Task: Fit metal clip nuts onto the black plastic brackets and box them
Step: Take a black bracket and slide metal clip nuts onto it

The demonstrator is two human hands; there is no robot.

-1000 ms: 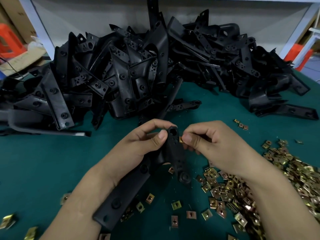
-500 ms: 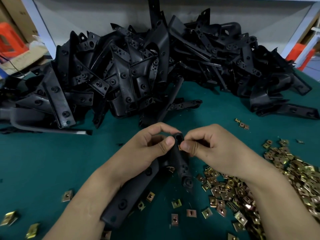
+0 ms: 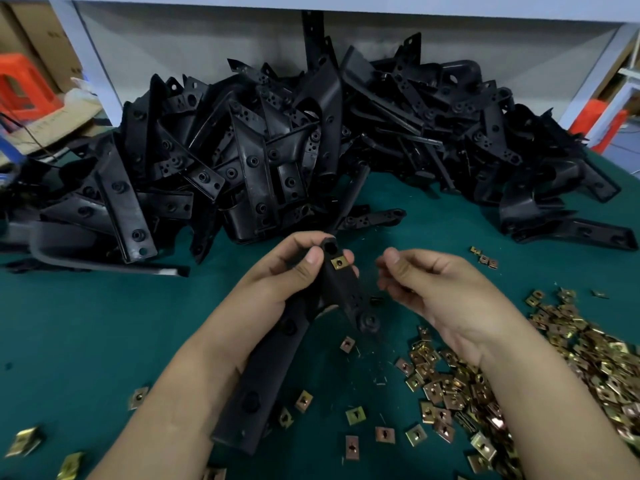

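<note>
The scene is lit brightly and evenly from above. Only soft shadows are thrown on the green mat (image 3: 86, 323) beneath the held bracket (image 3: 263, 375). Dull sheen is seen on the bracket pile (image 3: 277, 161), sharper glints on the clip nuts (image 3: 571, 358). The frame posts (image 3: 88, 53) are tilted by wide-angle distortion; nuts at the lower left (image 3: 24, 441) are smeared.

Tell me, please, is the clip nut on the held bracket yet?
On: the clip nut sits on the bracket below its end hole; the right hand is apart.

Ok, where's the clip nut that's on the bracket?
Head view, centre: the clip nut sits near the upper end of the bracket in the left hand, left of the right hand.
</note>
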